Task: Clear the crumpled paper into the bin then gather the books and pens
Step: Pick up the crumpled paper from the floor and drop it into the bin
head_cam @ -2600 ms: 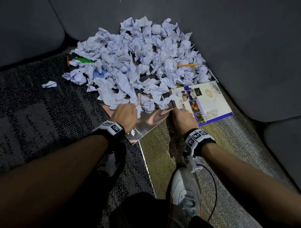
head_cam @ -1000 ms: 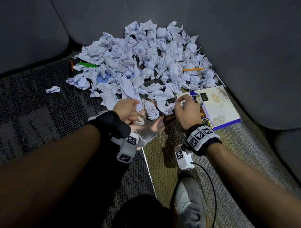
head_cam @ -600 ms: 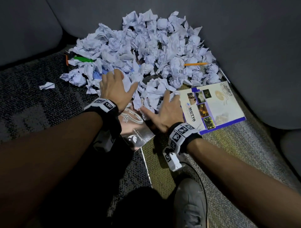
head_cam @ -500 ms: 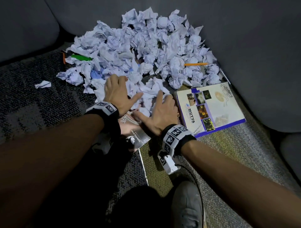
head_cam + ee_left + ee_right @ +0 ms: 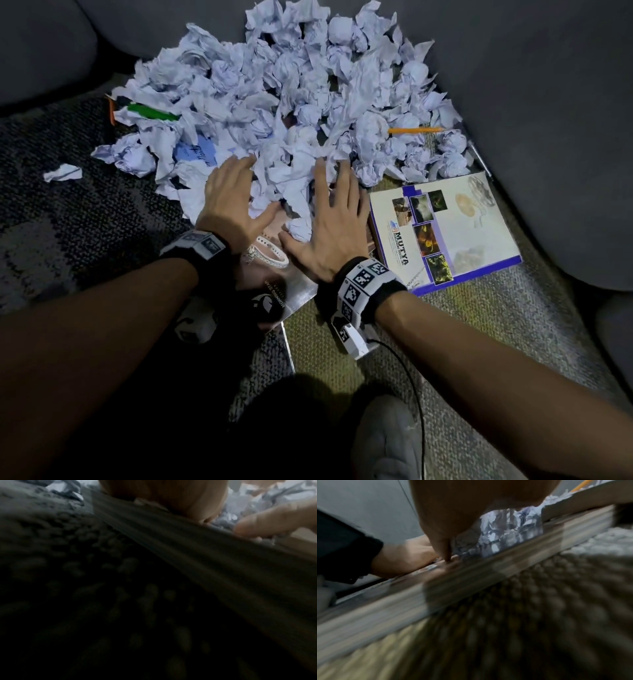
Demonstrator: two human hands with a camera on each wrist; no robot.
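Pressing flat, both hands lie with fingers straight on the near edge of the crumpled paper pile (image 5: 291, 102): the left hand (image 5: 229, 205) and the right hand (image 5: 329, 222) are each released, grasping nothing. Under the palms lies a glossy book (image 5: 284, 291); a second book (image 5: 455, 229) sits just right of the right hand. Two pens show: a green pen (image 5: 150, 112) at upper left and an orange pen (image 5: 414, 130) at upper right. One stray paper scrap (image 5: 63, 171) lies apart, left, on the carpet (image 5: 445, 342).

Dim light. Patterned grey carpet (image 5: 68, 233), a yellow-green patch (image 5: 479, 325) at right. Grey sofa cushions (image 5: 548, 102) ring the floor on three sides.
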